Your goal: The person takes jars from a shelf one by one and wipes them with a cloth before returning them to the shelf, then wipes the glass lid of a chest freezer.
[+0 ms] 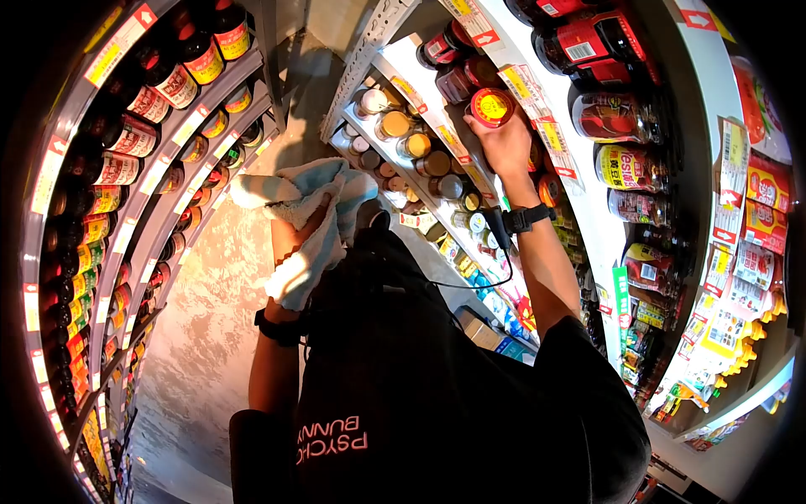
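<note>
Wore a black short-sleeved top (420,378) with pink lettering (334,435) reading "PSYCHO BUNNY", partly folded away at the edge. Had black bands on the left wrist (280,328) and right wrist (527,220), plus a thin black cable (509,273).

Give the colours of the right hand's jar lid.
The lid is red with a yellow centre, in the head view.

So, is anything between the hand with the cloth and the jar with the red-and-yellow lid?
In this view, gold-lidded jars and a price-tagged shelf edge lie between the left hand and that jar, gripped by the right hand. Whether they'd block a reach, I can't tell.
</note>
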Demonstrator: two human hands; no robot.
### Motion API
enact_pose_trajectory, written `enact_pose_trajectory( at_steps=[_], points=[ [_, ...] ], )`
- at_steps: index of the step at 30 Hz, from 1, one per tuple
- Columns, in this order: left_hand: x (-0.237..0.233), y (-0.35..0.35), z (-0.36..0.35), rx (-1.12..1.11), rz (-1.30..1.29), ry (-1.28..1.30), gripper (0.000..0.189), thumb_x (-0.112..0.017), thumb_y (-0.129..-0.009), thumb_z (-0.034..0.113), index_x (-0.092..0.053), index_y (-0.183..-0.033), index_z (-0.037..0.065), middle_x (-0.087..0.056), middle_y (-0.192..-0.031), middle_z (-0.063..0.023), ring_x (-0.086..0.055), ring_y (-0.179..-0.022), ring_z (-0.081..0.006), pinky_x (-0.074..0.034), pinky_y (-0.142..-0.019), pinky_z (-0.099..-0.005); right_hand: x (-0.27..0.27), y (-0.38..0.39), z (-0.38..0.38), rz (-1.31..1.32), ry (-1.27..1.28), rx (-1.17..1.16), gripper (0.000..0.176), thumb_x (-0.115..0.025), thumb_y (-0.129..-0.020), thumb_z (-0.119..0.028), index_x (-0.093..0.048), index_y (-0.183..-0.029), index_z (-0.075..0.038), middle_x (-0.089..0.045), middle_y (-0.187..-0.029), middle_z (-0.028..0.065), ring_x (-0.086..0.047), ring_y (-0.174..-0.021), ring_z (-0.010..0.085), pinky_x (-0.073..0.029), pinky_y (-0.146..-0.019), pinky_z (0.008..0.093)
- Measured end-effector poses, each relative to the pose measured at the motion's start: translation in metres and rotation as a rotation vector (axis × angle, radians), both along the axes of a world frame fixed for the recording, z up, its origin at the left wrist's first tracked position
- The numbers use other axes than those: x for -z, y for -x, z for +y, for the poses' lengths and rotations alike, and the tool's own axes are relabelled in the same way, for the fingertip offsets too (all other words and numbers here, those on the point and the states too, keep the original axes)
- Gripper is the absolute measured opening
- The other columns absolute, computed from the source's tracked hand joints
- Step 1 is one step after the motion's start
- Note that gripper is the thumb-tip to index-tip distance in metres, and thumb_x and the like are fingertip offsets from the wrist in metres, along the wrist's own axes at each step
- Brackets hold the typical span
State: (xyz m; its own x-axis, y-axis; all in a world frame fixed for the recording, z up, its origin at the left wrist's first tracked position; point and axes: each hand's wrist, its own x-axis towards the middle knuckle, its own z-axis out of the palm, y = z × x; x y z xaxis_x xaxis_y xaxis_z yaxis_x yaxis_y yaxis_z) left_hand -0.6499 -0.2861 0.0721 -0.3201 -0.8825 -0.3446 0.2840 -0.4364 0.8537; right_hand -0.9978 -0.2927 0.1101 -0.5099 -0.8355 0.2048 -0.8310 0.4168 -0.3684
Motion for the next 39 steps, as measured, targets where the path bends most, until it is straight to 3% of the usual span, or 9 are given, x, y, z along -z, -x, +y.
enact_pose_trajectory(
  at_steps=[2, 8, 12, 14, 18, 20, 26, 35, 39],
  points=[
    [0.025, -0.020, 0.008, 0.282, -0.250, 0.161, 0.043, -0.063, -0.099, 0.010, -0.052, -0.139, 0.002, -0.061, -0.114, -0.0064, -0.060, -0.094, -0.0124, -0.053, -0.073, -0.0240, 0.005, 0.005, -0.001, 0.032, -0.071, 0.013, 0.073, -0.083, -0.077, -0.045, -0.055, -0.127, 0.001, -0.069, -0.107, 0.0268, -0.065, -0.101, 0.0451, -0.053, -0.085, 0.0486],
    [0.012, -0.010, -0.002, 0.268, -0.193, 0.120, 0.049, -0.062, -0.100, 0.015, -0.046, -0.145, 0.006, -0.060, -0.112, -0.0051, -0.059, -0.096, -0.0129, -0.054, -0.073, -0.0251, 0.019, 0.019, 0.001, 0.010, -0.092, 0.029, 0.074, -0.081, -0.078, -0.048, -0.056, -0.126, 0.002, -0.068, -0.107, 0.0291, -0.064, -0.102, 0.0463, -0.053, -0.085, 0.0488],
    [-0.002, 0.000, -0.005, 0.226, -0.109, 0.005, 0.045, -0.060, -0.102, 0.018, -0.047, -0.144, 0.007, -0.060, -0.110, -0.0048, -0.061, -0.091, -0.0139, -0.056, -0.071, -0.0271, 0.007, 0.013, -0.001, 0.072, -0.066, 0.050, 0.071, -0.079, -0.080, -0.049, -0.059, -0.124, 0.004, -0.068, -0.106, 0.0313, -0.065, -0.102, 0.0465, -0.052, -0.087, 0.0484],
    [-0.026, 0.012, -0.006, 0.055, -0.040, -0.074, 0.027, -0.061, -0.101, 0.014, -0.064, -0.121, -0.004, -0.071, -0.108, -0.0113, -0.068, -0.094, -0.0157, -0.055, -0.079, -0.0270, -0.006, 0.008, -0.005, -0.031, -0.262, 0.123, 0.091, -0.079, -0.079, -0.053, -0.040, -0.143, -0.001, -0.060, -0.131, 0.0283, -0.059, -0.119, 0.0435, -0.048, -0.098, 0.0462],
    [-0.021, 0.015, -0.005, 0.084, -0.077, -0.023, 0.030, -0.061, -0.101, 0.014, -0.061, -0.125, -0.003, -0.071, -0.110, -0.0112, -0.068, -0.095, -0.0160, -0.056, -0.079, -0.0270, -0.007, 0.014, -0.009, -0.076, -0.341, 0.170, 0.093, -0.075, -0.080, -0.057, -0.039, -0.144, 0.000, -0.059, -0.132, 0.0300, -0.058, -0.121, 0.0433, -0.047, -0.100, 0.0470],
    [-0.018, 0.014, -0.005, 0.092, -0.082, -0.012, 0.030, -0.062, -0.100, 0.014, -0.062, -0.125, -0.003, -0.071, -0.110, -0.0111, -0.068, -0.095, -0.0160, -0.056, -0.079, -0.0269, -0.003, 0.018, -0.009, -0.021, -0.406, 0.207, 0.075, -0.066, -0.087, -0.057, -0.059, -0.128, 0.006, -0.065, -0.115, 0.0331, -0.064, -0.108, 0.0451, -0.050, -0.093, 0.0472],
    [-0.014, 0.010, -0.002, 0.104, -0.093, 0.007, 0.030, -0.064, -0.099, 0.014, -0.062, -0.125, -0.002, -0.070, -0.110, -0.0108, -0.068, -0.094, -0.0158, -0.055, -0.079, -0.0268, 0.009, 0.021, -0.008, 0.102, -0.187, 0.181, 0.070, -0.064, -0.089, -0.055, -0.059, -0.128, 0.004, -0.062, -0.123, 0.0332, -0.061, -0.114, 0.0462, -0.048, -0.098, 0.0478],
    [-0.009, 0.007, 0.005, 0.125, -0.092, 0.020, 0.031, -0.067, -0.098, 0.013, -0.062, -0.124, -0.002, -0.070, -0.110, -0.0103, -0.068, -0.094, -0.0155, -0.055, -0.080, -0.0266, 0.014, 0.047, -0.011, 0.217, -0.183, -0.041, 0.050, -0.064, -0.093, -0.039, -0.062, -0.124, -0.001, -0.064, -0.123, 0.0280, -0.060, -0.114, 0.0463, -0.046, -0.099, 0.0511],
    [-0.007, 0.012, 0.000, 0.046, -0.056, 0.016, 0.031, -0.068, -0.097, 0.013, -0.062, -0.124, -0.002, -0.069, -0.109, -0.0101, -0.067, -0.093, -0.0153, -0.055, -0.080, -0.0266, 0.000, 0.023, 0.008, 0.396, -0.075, 0.069, 0.051, -0.063, -0.093, -0.036, -0.058, -0.128, 0.001, -0.063, -0.124, 0.0293, -0.061, -0.113, 0.0456, -0.048, -0.098, 0.0517]
  ],
)
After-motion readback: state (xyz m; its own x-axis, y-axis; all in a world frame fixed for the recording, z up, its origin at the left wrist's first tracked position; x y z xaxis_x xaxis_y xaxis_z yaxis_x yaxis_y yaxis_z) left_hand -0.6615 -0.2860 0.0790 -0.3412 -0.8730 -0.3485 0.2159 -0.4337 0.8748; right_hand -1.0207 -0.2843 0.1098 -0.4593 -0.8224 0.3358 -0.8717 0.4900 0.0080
